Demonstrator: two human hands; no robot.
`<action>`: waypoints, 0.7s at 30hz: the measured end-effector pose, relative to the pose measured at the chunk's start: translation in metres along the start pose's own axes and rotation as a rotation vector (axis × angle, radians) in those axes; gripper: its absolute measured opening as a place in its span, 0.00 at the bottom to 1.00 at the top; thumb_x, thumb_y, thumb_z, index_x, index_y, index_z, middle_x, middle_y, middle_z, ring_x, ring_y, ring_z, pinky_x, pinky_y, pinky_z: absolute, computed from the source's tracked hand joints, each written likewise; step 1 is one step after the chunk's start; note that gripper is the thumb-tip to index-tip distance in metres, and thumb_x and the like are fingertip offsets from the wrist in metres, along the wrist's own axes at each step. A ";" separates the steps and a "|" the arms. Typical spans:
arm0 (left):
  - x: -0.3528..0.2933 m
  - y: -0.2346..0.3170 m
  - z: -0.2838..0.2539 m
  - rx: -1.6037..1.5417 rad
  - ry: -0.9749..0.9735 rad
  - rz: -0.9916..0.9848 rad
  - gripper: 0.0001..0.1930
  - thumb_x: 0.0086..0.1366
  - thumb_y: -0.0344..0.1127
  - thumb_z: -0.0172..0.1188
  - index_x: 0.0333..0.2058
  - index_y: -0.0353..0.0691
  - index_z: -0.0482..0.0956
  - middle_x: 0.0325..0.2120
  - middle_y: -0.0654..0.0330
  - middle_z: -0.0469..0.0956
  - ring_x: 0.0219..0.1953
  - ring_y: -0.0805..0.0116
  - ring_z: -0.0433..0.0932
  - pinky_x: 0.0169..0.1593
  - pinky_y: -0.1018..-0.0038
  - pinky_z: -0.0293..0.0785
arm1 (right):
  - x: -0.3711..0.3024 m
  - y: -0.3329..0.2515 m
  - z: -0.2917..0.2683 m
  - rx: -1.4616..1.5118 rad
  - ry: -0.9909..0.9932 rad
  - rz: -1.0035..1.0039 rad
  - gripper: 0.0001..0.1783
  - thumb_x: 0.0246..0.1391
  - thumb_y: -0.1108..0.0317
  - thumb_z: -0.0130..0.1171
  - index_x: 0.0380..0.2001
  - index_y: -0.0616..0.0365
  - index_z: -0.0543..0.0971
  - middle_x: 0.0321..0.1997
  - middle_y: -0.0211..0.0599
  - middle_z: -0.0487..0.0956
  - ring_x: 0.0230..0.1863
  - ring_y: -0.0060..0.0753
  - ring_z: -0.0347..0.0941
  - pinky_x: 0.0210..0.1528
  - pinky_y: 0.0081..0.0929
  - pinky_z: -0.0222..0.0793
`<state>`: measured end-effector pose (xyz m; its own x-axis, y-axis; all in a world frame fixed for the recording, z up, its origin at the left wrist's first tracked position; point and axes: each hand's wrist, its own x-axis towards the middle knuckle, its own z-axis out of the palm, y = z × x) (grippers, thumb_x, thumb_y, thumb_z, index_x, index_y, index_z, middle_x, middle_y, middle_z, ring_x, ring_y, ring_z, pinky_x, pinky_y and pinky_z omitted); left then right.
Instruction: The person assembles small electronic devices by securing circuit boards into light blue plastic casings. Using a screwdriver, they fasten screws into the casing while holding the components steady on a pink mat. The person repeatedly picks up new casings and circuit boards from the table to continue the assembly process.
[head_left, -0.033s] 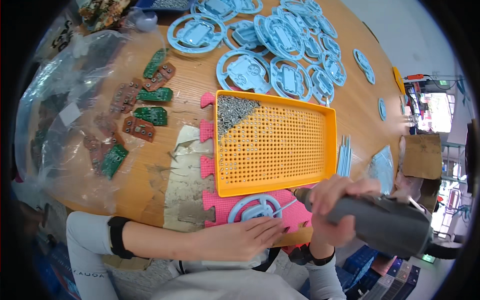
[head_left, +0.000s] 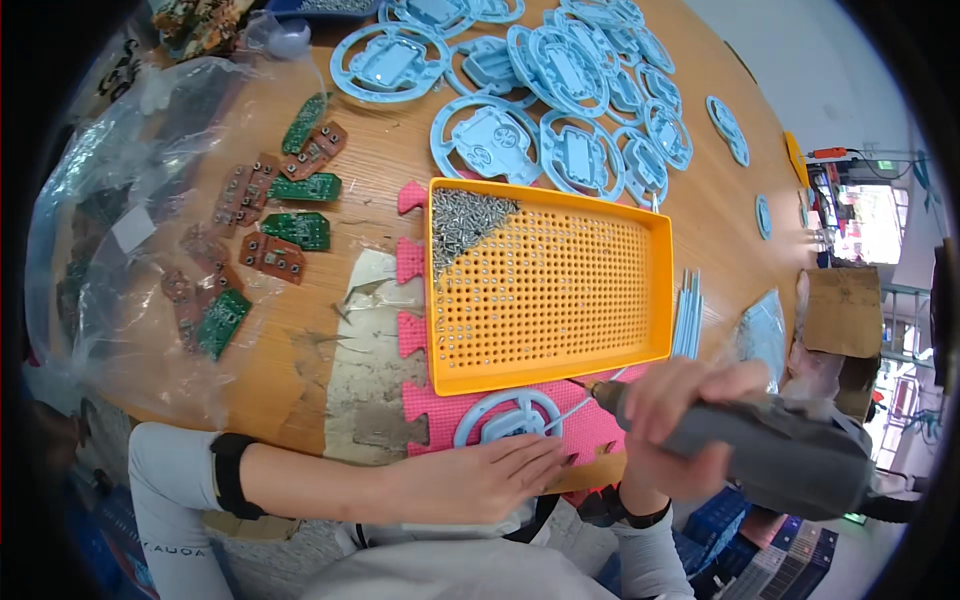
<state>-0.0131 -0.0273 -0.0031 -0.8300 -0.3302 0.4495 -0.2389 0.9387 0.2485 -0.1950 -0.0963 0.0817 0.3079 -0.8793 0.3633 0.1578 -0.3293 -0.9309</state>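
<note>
My left hand [head_left: 490, 481] lies flat with its fingers stretched out, over the near edge of a light-blue toy steering-wheel part [head_left: 514, 424]. The fingers hide the near side of that part. A thin pale rod [head_left: 572, 413] runs from the part up to the right. My right hand [head_left: 680, 425] is wrapped round a dark grey electric screwdriver [head_left: 765, 455], held nearly level. Its bit points left, close to the near edge of a yellow perforated tray [head_left: 550, 378]. Small screws [head_left: 465, 225] are heaped in the tray's far left corner.
Pink foam matting [head_left: 590, 410] lies under the tray. Green circuit boards [head_left: 298, 231] and brown ones [head_left: 272, 257] lie at left beside a clear plastic bag [head_left: 130, 290]. Many blue wheel parts [head_left: 490, 145] cover the far side. Pale rods [head_left: 688, 315] lie right of the tray.
The screwdriver and my right hand have shifted slightly right and down, and the bit now shows more clearly by the tray's edge. My left hand has stayed nearly still.
</note>
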 end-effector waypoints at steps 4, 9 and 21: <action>0.007 -0.007 -0.006 0.002 -0.130 0.050 0.25 0.58 0.38 0.50 0.52 0.30 0.71 0.53 0.50 0.73 0.61 0.58 0.66 0.65 0.65 0.59 | 0.028 -0.022 0.013 0.193 -0.027 -0.049 0.27 0.55 0.51 0.61 0.45 0.56 0.61 0.19 0.38 0.72 0.21 0.34 0.70 0.29 0.33 0.69; 0.007 -0.006 0.000 0.032 -0.123 -0.005 0.24 0.60 0.38 0.49 0.54 0.34 0.69 0.55 0.53 0.70 0.62 0.58 0.64 0.67 0.65 0.56 | 0.059 0.007 0.033 0.046 -0.070 -0.189 0.35 0.52 0.34 0.55 0.43 0.55 0.62 0.16 0.29 0.70 0.13 0.24 0.66 0.17 0.21 0.65; 0.002 -0.004 -0.002 0.148 -0.165 0.007 0.25 0.64 0.41 0.45 0.57 0.36 0.68 0.58 0.56 0.68 0.63 0.57 0.62 0.70 0.62 0.49 | 0.064 0.036 0.032 -0.070 -0.166 -0.164 0.38 0.50 0.29 0.53 0.43 0.54 0.62 0.17 0.29 0.70 0.13 0.25 0.66 0.16 0.21 0.64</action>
<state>-0.0125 -0.0318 -0.0019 -0.9000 -0.3148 0.3014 -0.2945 0.9491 0.1117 -0.1392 -0.1531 0.0724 0.4347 -0.7453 0.5055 0.1551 -0.4910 -0.8573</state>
